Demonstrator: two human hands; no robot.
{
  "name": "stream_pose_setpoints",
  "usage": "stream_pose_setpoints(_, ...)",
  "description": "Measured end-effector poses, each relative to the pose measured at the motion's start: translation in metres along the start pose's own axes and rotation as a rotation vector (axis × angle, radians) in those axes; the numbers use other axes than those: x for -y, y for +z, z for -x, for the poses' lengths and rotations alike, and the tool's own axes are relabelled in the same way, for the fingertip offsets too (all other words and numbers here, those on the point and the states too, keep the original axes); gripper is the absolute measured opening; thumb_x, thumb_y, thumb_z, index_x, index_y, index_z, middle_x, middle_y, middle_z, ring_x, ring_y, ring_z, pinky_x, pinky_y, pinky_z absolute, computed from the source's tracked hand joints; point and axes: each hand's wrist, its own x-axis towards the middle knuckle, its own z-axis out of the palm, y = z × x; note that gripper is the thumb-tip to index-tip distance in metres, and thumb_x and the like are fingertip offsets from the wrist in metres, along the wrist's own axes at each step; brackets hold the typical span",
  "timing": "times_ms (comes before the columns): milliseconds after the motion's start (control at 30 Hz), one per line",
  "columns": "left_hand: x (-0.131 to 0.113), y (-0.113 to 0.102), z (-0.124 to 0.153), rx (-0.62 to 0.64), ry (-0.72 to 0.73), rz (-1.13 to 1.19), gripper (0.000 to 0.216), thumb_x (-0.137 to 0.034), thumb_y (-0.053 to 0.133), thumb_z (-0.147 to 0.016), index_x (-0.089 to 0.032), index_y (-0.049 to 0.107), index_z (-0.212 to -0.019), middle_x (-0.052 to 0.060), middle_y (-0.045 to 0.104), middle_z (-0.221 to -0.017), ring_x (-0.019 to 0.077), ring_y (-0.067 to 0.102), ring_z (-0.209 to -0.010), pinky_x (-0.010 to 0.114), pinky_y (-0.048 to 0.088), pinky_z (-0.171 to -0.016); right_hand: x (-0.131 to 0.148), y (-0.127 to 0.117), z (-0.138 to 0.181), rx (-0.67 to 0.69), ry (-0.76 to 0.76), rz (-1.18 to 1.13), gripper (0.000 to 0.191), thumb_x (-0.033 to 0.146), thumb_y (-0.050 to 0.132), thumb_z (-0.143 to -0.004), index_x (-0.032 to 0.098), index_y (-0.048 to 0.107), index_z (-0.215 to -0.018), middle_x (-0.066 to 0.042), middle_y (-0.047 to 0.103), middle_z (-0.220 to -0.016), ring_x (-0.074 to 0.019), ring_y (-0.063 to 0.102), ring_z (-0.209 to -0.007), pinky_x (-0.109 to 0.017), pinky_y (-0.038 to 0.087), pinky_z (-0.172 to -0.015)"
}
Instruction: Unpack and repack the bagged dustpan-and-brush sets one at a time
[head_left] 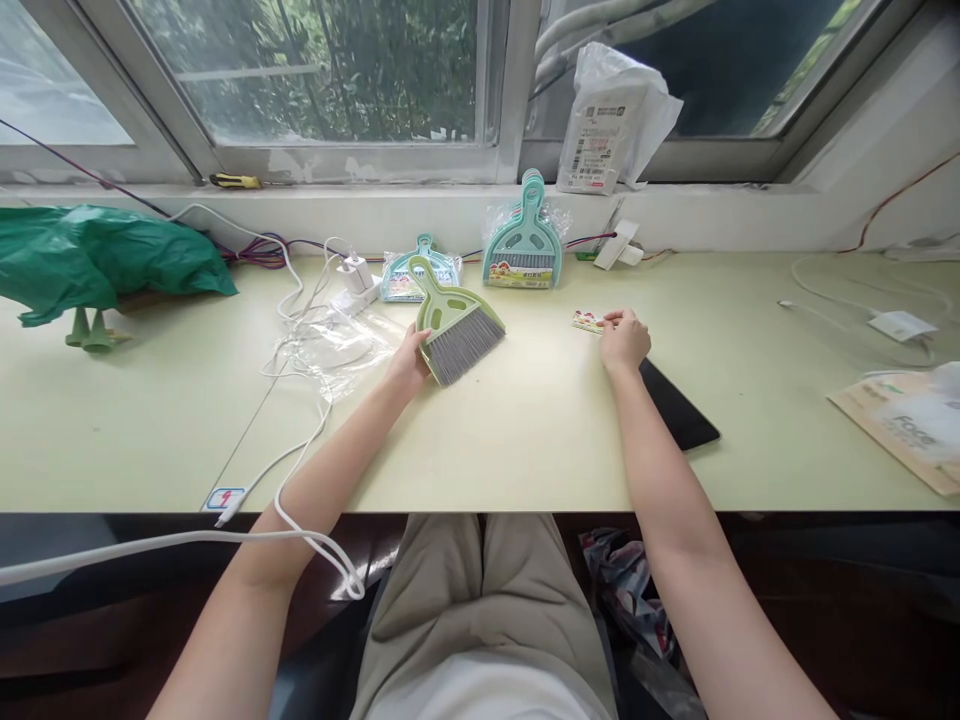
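A small green dustpan with a grey-bristled brush lying in it (pixel 455 322) rests on the pale yellow table (pixel 525 430). My left hand (pixel 409 362) grips its left edge, fingers closed on it. My right hand (pixel 622 340) lies to the right, fingertips pinching a small colourful paper label (pixel 587 321) flat on the table. Two teal dustpan sets in clear wrap stand behind, one small (pixel 409 275) and one larger (pixel 523 240), leaning against the sill.
Empty clear plastic wrap (pixel 337 355) and white cables with a charger (pixel 352 275) lie left of the dustpan. A green bag (pixel 97 255) sits far left, a dark tablet (pixel 679 405) by my right forearm, paper packets (pixel 900 420) at the right edge.
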Motion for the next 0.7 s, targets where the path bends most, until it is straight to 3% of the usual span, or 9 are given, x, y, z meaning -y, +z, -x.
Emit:
stream_pose_setpoints(333,0.005,0.001,-0.004,-0.04,0.024,-0.066,0.036,-0.025,0.059,-0.075,-0.031,0.054,-0.111,-0.001,0.066,-0.106,0.0207,0.064,-0.107,0.037,0.054,-0.093,0.003,0.003,0.0,0.004,-0.054,0.118,0.03,0.012,0.038,-0.084,0.016,0.067,-0.095,-0.016,0.07,-0.094,-0.0279,0.061,-0.094,-0.043,0.035,-0.09)
stream_pose_setpoints(433,0.003,0.003,-0.002,-0.05,0.012,-0.058,0.037,-0.024,0.059,-0.075,-0.03,0.055,-0.111,0.0,0.066,-0.109,0.0211,0.063,-0.109,0.038,0.054,-0.094,0.001,0.009,0.001,-0.002,-0.107,0.135,0.035,0.019,0.044,-0.086,0.016,0.061,-0.117,-0.017,0.066,-0.116,-0.0307,0.056,-0.112,-0.049,0.029,-0.099)
stream_pose_setpoints(533,0.002,0.004,0.0,-0.07,-0.009,-0.043,0.037,-0.022,0.06,-0.075,-0.029,0.055,-0.111,0.0,0.066,-0.11,0.0215,0.062,-0.111,0.038,0.054,-0.095,-0.001,0.017,0.003,0.125,-0.15,0.178,0.042,0.032,0.049,-0.088,0.017,0.057,-0.126,-0.018,0.052,-0.139,-0.037,0.041,-0.131,-0.059,0.022,-0.104)
stream_pose_setpoints(600,0.003,0.003,0.001,-0.062,0.004,-0.043,0.041,-0.02,0.063,-0.072,-0.028,0.055,-0.112,0.0,0.066,-0.113,0.0213,0.061,-0.113,0.038,0.053,-0.096,0.002,0.019,0.005,0.214,-0.181,0.176,0.039,0.036,0.048,-0.089,0.017,0.062,-0.119,-0.018,0.054,-0.137,-0.0381,0.041,-0.13,-0.062,0.021,-0.104)
stream_pose_setpoints(700,0.004,0.002,0.002,-0.036,0.028,-0.056,0.047,-0.019,0.068,-0.069,-0.028,0.054,-0.113,0.0,0.065,-0.117,0.021,0.06,-0.113,0.038,0.052,-0.097,0.014,0.02,0.012,0.279,-0.234,0.109,0.032,0.038,0.047,-0.089,0.017,0.068,-0.1,-0.016,0.067,-0.115,-0.0327,0.055,-0.114,-0.056,0.029,-0.102)
